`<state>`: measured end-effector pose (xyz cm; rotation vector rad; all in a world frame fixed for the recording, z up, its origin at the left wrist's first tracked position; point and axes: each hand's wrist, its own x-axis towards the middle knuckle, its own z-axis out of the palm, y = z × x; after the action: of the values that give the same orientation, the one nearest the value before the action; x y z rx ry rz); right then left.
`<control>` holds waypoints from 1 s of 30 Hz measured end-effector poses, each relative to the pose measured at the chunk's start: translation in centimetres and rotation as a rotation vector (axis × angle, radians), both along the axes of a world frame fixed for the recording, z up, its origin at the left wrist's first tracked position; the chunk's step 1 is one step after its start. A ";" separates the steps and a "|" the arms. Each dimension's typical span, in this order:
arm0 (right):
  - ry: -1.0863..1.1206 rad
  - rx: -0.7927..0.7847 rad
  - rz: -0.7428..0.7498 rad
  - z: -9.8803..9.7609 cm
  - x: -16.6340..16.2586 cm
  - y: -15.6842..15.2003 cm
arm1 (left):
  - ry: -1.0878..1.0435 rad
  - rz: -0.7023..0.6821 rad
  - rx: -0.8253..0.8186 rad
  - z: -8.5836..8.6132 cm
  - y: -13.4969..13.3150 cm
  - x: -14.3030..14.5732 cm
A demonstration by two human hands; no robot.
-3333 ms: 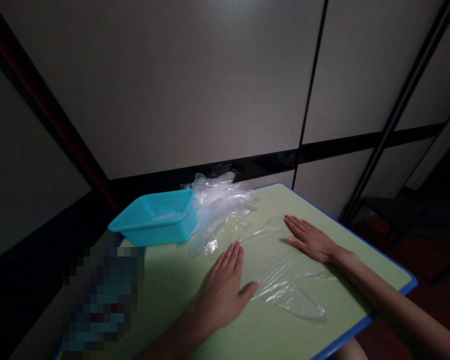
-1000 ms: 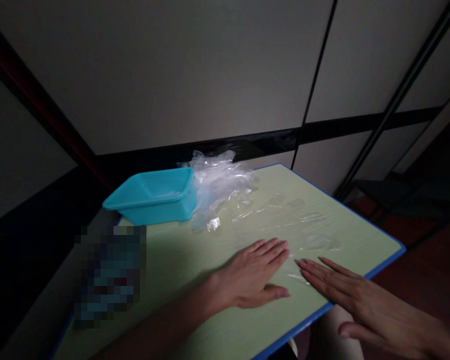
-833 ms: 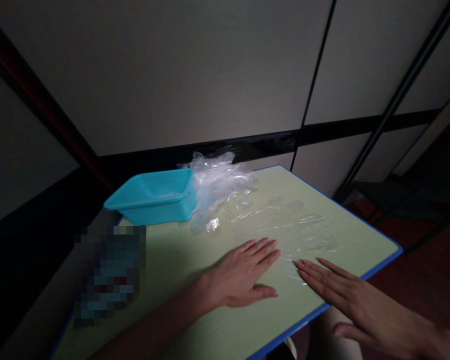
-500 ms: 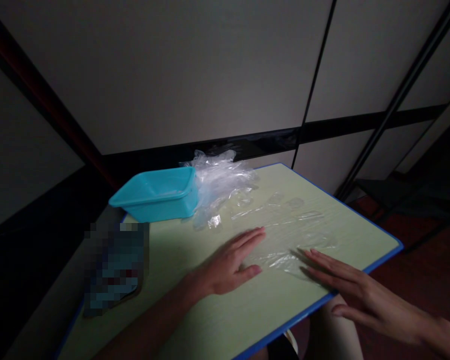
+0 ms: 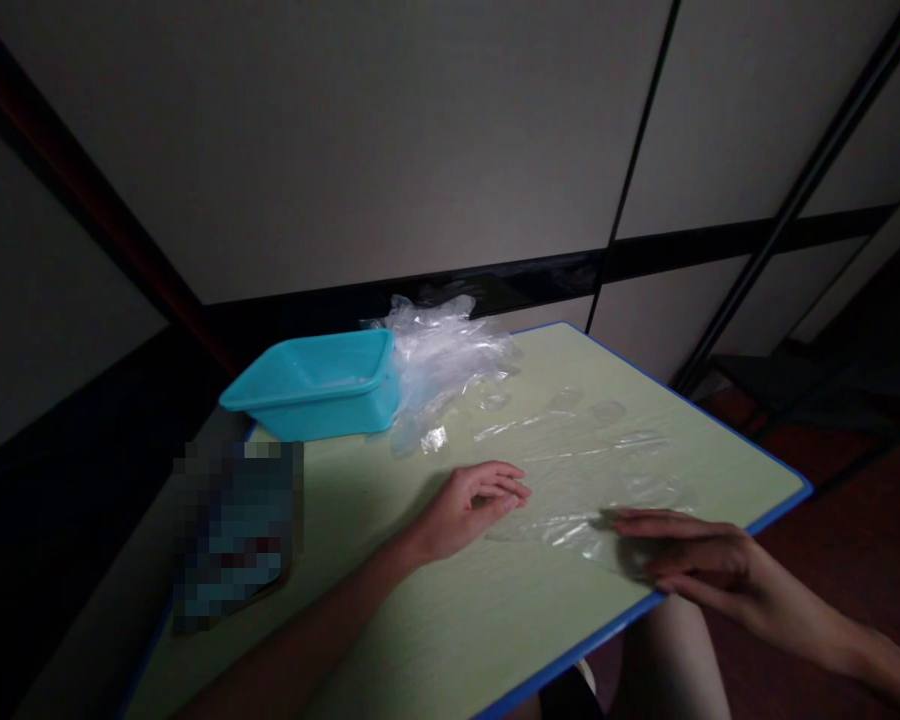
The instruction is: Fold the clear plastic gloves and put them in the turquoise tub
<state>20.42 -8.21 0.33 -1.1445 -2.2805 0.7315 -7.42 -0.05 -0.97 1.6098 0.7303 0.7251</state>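
Note:
A clear plastic glove (image 5: 592,465) lies flat on the pale green table (image 5: 420,620), its fingers pointing to the far side. My left hand (image 5: 469,505) rests on the table with its fingers curled, the tips pinched at the glove's near left edge. My right hand (image 5: 690,560) is turned on its side at the blue front edge. Its fingers lie over the glove's cuff and the thumb is beneath, and the plastic there is slightly lifted.
A teal plastic tub (image 5: 315,385) stands at the table's far left, with a heap of clear plastic gloves (image 5: 442,345) beside it on the right. A blurred-out dark object (image 5: 232,530) lies at the left edge. A wall runs behind the table.
Both hands were flat, sweeping over the glove toward me. Now my left hand's fingers have curled at the glove's edge, and my right hand has turned and closed on the cuff.

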 end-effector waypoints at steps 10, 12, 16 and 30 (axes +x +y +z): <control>0.034 0.085 -0.256 1.8 -0.8 5.2 | -0.056 0.025 -0.034 -0.1 0.1 0.2; 0.013 0.054 -0.269 1.2 -0.9 6.0 | -0.059 0.040 -0.025 -0.1 0.1 0.2; 0.005 0.046 -0.340 0.2 -1.0 6.9 | -0.053 0.064 0.025 -0.1 0.2 0.2; -0.456 0.360 0.079 -1.3 -3.0 2.6 | 0.642 -0.203 0.752 2.2 -4.6 2.2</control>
<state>17.39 -5.59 -1.02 -1.1347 -2.6973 0.0692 -5.22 -4.68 1.25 2.6279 0.7642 0.3257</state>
